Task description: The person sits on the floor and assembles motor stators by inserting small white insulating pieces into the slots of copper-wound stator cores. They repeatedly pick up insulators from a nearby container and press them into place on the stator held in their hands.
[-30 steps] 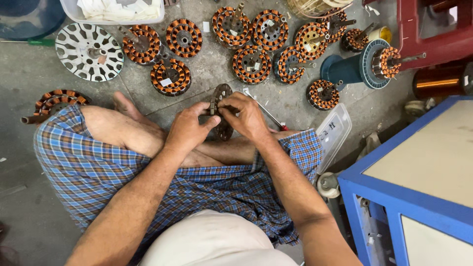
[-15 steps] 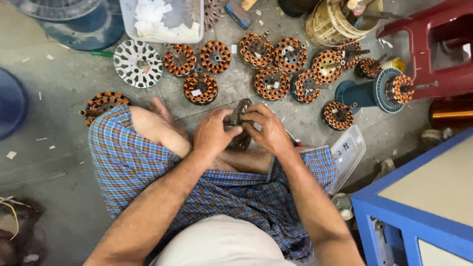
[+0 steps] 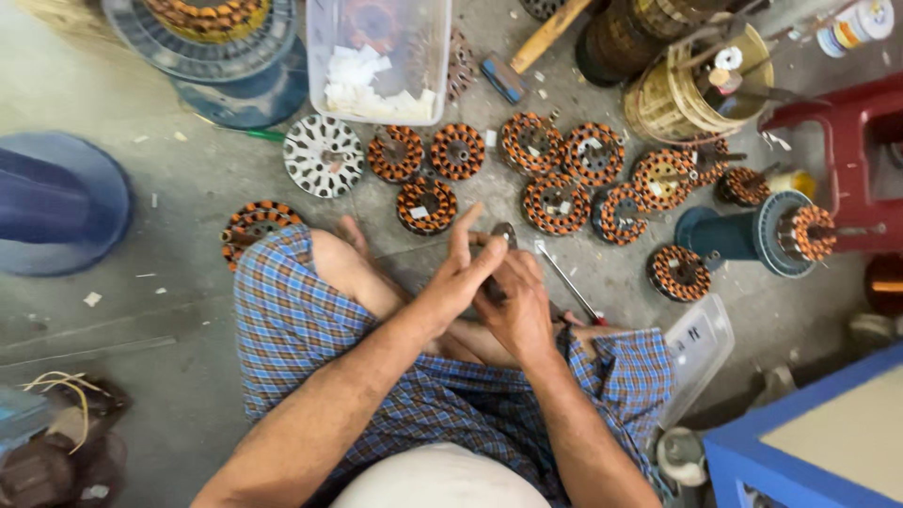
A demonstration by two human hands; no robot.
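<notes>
Copper-wound stators lie in a loose row on the concrete floor (image 3: 188, 207) just beyond both hands. The left hand (image 3: 458, 273) and right hand (image 3: 515, 303) meet over the person's crossed legs, pressed together around a small dark stator core (image 3: 502, 235), of which only the upper edge shows above the fingers. The left hand's fingers are partly stretched out over it, the right hand's curled under; both grip the piece. Just right of the right hand a screwdriver (image 3: 567, 280) lies on the floor. Ahead of the left hand sits a wound stator (image 3: 425, 205), and farther ahead a clear plastic tub (image 3: 380, 58) with white paper scraps. Far right stands a red stool (image 3: 851, 141).
</notes>
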